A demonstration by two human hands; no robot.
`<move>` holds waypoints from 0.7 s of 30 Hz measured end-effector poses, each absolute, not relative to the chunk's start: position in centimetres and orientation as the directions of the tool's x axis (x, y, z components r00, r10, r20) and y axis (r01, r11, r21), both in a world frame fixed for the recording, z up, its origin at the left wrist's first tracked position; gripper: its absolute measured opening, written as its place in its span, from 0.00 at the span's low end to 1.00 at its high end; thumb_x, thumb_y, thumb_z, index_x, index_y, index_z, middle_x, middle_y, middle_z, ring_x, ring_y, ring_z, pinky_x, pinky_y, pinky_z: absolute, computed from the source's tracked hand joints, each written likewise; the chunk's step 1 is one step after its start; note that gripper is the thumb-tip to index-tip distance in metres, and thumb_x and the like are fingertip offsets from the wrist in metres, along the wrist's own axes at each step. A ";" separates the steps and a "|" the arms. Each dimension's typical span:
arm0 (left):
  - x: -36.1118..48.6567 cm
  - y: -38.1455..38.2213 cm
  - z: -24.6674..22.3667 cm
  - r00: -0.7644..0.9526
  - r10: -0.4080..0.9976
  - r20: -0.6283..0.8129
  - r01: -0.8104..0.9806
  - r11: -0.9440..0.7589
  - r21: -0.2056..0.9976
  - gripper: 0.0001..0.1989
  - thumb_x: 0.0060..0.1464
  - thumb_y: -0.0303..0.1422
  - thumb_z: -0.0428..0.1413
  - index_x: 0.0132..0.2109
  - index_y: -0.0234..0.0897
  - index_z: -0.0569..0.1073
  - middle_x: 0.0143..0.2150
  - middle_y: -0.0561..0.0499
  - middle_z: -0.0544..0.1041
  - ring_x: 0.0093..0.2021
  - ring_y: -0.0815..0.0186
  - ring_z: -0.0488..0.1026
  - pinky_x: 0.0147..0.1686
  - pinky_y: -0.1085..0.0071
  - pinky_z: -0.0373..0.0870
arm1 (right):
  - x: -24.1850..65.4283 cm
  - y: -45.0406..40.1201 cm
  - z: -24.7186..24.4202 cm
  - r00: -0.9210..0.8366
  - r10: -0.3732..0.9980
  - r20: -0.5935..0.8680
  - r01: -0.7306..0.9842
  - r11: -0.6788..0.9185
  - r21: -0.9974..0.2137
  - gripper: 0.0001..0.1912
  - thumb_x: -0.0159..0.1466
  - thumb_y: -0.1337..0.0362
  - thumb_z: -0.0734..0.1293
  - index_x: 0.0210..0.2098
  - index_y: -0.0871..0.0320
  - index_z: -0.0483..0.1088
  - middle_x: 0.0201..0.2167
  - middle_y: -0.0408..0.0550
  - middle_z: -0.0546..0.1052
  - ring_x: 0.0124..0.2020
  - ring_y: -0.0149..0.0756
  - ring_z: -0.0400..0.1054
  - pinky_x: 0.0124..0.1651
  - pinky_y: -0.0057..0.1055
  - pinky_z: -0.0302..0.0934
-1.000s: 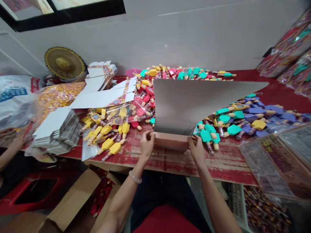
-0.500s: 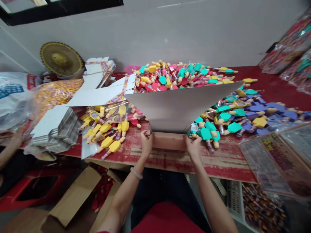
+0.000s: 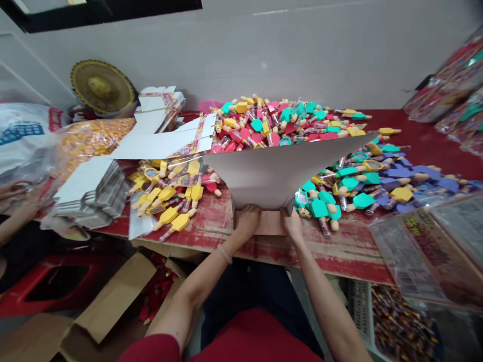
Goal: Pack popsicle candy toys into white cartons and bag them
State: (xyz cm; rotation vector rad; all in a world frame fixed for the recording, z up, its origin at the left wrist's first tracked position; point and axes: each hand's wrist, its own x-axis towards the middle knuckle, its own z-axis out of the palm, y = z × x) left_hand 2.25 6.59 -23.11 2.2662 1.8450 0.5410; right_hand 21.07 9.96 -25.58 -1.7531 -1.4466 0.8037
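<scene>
My left hand and my right hand hold a flat cardboard carton blank at the near edge of the red table. Its pinkish folded panel lies between them, with the left hand pressed onto it and the right hand at its right end. The grey-white sheet fans up and away over the piles. Bagged yellow-topped toy-shaped candy tubes lie left of the hands, and teal ones lie just right of them.
A mixed heap of candy tubes rises behind the carton, with purple ones to the right. Stacked flat blanks stand at left. A co-worker's hand rests far left. Open cardboard boxes sit on the floor.
My left hand has moved from the panel's left end onto its top. The carton sheet now leans lower and farther back. The view has shifted slightly.
</scene>
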 end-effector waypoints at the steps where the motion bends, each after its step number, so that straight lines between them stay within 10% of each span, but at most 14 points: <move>1: 2.2 6.6 -23.6 0.178 0.970 0.167 0.917 -0.225 0.329 0.10 0.65 0.24 0.52 0.46 0.33 0.78 0.46 0.41 0.81 0.50 0.55 0.76 0.54 0.57 0.73 | 21.0 9.9 -25.7 0.174 0.984 -0.031 0.539 -0.121 -0.834 0.33 0.62 0.47 0.59 0.57 0.62 0.72 0.54 0.65 0.78 0.55 0.57 0.70 0.57 0.44 0.64; 7: 2.1 2.9 -27.3 0.356 0.878 0.320 0.847 -0.448 0.286 0.21 0.66 0.24 0.47 0.63 0.28 0.70 0.69 0.35 0.68 0.72 0.54 0.62 0.68 0.54 0.66 | 20.2 10.1 -25.9 0.154 0.987 0.048 0.531 -0.042 -0.847 0.35 0.61 0.49 0.60 0.62 0.63 0.69 0.61 0.65 0.74 0.62 0.58 0.67 0.63 0.47 0.61; 14: 2.2 3.5 -26.8 0.245 0.934 0.261 0.871 -0.331 0.363 0.21 0.68 0.38 0.53 0.62 0.34 0.72 0.65 0.40 0.73 0.66 0.53 0.68 0.67 0.55 0.65 | 21.4 9.6 -25.5 -0.134 0.991 -0.011 0.397 0.043 -0.917 0.36 0.55 0.52 0.66 0.61 0.60 0.69 0.56 0.59 0.78 0.53 0.51 0.73 0.59 0.47 0.67; 21: 2.9 4.2 -26.0 0.211 0.958 0.192 0.902 -0.267 0.340 0.21 0.68 0.39 0.53 0.63 0.36 0.73 0.66 0.41 0.73 0.65 0.51 0.69 0.65 0.52 0.66 | 29.2 9.8 -22.3 0.292 0.956 0.020 0.555 -0.152 -0.818 0.33 0.61 0.51 0.64 0.61 0.64 0.68 0.58 0.66 0.75 0.49 0.49 0.75 0.54 0.45 0.68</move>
